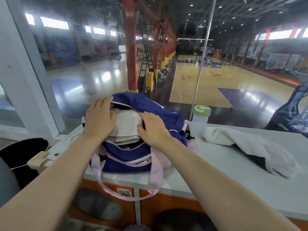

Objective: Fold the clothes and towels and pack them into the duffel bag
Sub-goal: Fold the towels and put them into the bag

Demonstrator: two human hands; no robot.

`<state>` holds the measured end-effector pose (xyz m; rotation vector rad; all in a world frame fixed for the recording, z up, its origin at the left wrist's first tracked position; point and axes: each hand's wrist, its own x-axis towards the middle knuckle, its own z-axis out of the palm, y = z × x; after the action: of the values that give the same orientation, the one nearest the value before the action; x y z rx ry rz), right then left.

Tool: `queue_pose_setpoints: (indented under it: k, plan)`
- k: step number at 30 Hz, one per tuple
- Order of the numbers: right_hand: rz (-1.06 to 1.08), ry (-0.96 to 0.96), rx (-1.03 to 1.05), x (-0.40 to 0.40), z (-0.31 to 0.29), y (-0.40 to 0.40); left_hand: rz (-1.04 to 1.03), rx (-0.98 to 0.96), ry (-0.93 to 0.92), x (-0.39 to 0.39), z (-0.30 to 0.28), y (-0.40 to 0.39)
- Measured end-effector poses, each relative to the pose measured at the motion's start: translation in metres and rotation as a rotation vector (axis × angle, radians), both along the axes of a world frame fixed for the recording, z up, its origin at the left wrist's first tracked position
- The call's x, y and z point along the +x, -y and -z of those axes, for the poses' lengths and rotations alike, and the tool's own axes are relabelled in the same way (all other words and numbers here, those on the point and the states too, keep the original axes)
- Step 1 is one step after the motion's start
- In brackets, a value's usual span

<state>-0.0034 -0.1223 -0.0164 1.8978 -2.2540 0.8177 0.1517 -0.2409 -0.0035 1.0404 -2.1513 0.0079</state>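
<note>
**Folded towel pressed into the open duffel bag**

The grey table (233,172) runs across the lower right of the frame, its right end cut off. At centre stands the blue duffel bag (133,157), unzipped, its pink straps hanging over the near edge. At right lies a heap of white and pink clothes (246,145), part of it in shadow and hard to make out. A folded white towel (126,124) sits in the bag's opening. The left hand (100,119) and right hand (153,130) rest flat on it, each grip released. A green-lidded bottle (201,114) stands behind the bag.
</note>
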Motion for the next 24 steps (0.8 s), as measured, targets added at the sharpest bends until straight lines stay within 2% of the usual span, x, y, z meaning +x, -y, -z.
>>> queue_pose_setpoints:
  k: [3, 8, 15, 18, 22, 24]
  plan:
    - [0.107, -0.018, -0.026, -0.034, 0.001, -0.054, 0.092, -0.039, 0.043, -0.021, -0.002, -0.034]
    - [0.461, 0.03, -0.052, -0.109, 0.013, -0.154, 0.266, -0.04, 0.074, -0.081, 0.009, -0.1]
    - [0.854, 0.108, 0.224, -0.208, 0.055, -0.267, 0.556, 0.144, 0.086, -0.155, 0.046, -0.191]
    - [0.877, 0.136, 0.332, -0.223, 0.07, -0.292, 0.605, 0.282, 0.158, -0.165, 0.066, -0.213]
    - [0.816, -0.063, 0.329, -0.227, 0.066, -0.302, 0.607, 0.41, 0.242, -0.171, 0.077, -0.23]
    - [0.768, -0.075, 0.346, -0.221, 0.058, -0.302, 0.624, 0.446, 0.243, -0.173, 0.079, -0.238]
